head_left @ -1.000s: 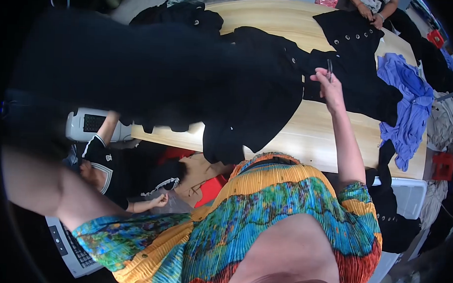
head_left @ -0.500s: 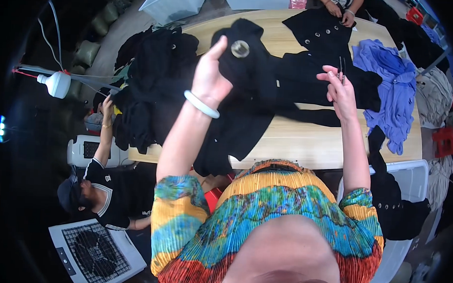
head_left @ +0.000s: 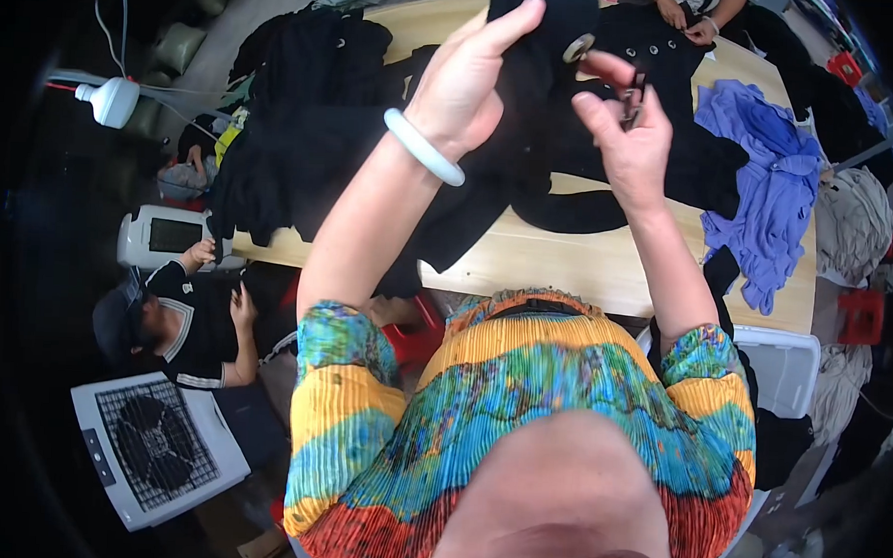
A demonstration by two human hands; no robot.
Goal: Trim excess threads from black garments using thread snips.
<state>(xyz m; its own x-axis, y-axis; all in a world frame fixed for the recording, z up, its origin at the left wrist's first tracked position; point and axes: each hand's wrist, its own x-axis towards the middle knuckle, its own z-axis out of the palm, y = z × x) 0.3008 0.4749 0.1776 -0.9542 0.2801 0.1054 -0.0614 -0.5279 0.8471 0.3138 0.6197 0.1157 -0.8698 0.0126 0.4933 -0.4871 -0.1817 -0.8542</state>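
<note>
My left hand (head_left: 463, 88), with a pale bangle at its wrist, grips a black garment (head_left: 532, 75) and holds it up over the table; most of its fingers are hidden behind the cloth. A large round button (head_left: 577, 49) shows on the garment's right edge. Close beside that button is my right hand (head_left: 633, 138), its thumb and forefinger reaching toward it. Small dark thread snips (head_left: 633, 101) sit in the right hand's fingers, slightly blurred. Whether the right fingertips touch the button, I cannot tell.
Black garments (head_left: 314, 137) are heaped at the table's left, purple ones (head_left: 765, 182) at its right. At the far side a co-worker's hands (head_left: 696, 27) handle a buttoned black garment. Another person (head_left: 170, 319) sits at the left near a fan (head_left: 155, 446). A pale bin (head_left: 778, 369) stands at right.
My left hand has lifted the garment up and to the right, turning its button edge-on. My right hand has moved up and left with the snips, close to the button.
</note>
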